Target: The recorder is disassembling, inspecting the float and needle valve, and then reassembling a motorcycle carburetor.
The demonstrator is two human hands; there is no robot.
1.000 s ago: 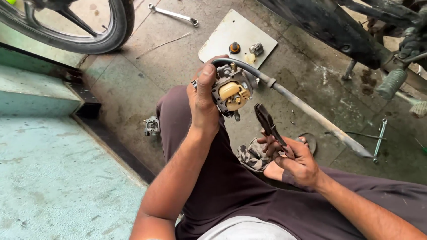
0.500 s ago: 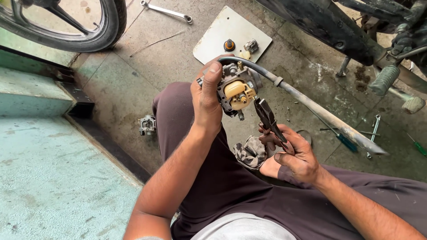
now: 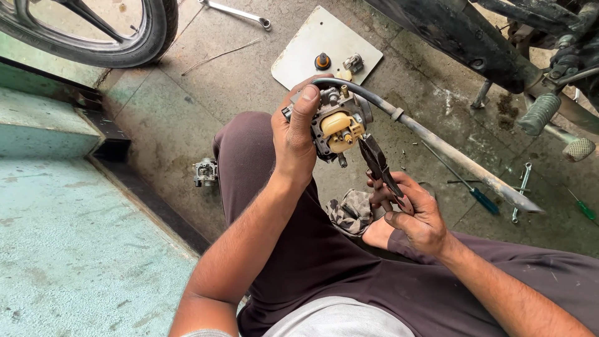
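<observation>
Far left: a pale green raised slab (image 3: 68, 262) takes up the lower left corner; its dark edge runs diagonally down toward your left leg. Above it, a black tyre (image 3: 134, 47) curves out of the top edge.

Left of centre: a small grey metal part (image 3: 205, 172) sits alone on the concrete floor (image 3: 187, 112), just beside your left thigh, with bare floor between it and the tyre.

Top centre: a wrench (image 3: 237, 12) lies near the top edge. Below it, a flat pale plate (image 3: 299, 59) carries a small orange-topped piece (image 3: 322, 61) and a grey fitting (image 3: 353, 62).

Centre: your left hand (image 3: 296, 134) is closed around a carburettor (image 3: 337, 122), thumb lying along its near side, lifted above your knee. The yellowish float faces you. A grey hose (image 3: 368, 100) arches from its top and runs right.

Right of centre: your right hand (image 3: 415, 212) is wrapped round the handles of dark pliers (image 3: 377, 162); the pliers' tips sit just under the carburettor's body, touching or nearly so, I cannot tell which. A patterned rag (image 3: 349, 212) lies beneath, between your legs.

Right: a long rusty bar (image 3: 474, 171) crosses diagonally; a green-handled screwdriver (image 3: 477, 196) and a small spanner (image 3: 521, 190) lie close by it. A ribbed footpeg (image 3: 538, 113) projects from the motorcycle frame (image 3: 462, 31) above. Far right, another green screwdriver (image 3: 583, 209) nears the edge.
</observation>
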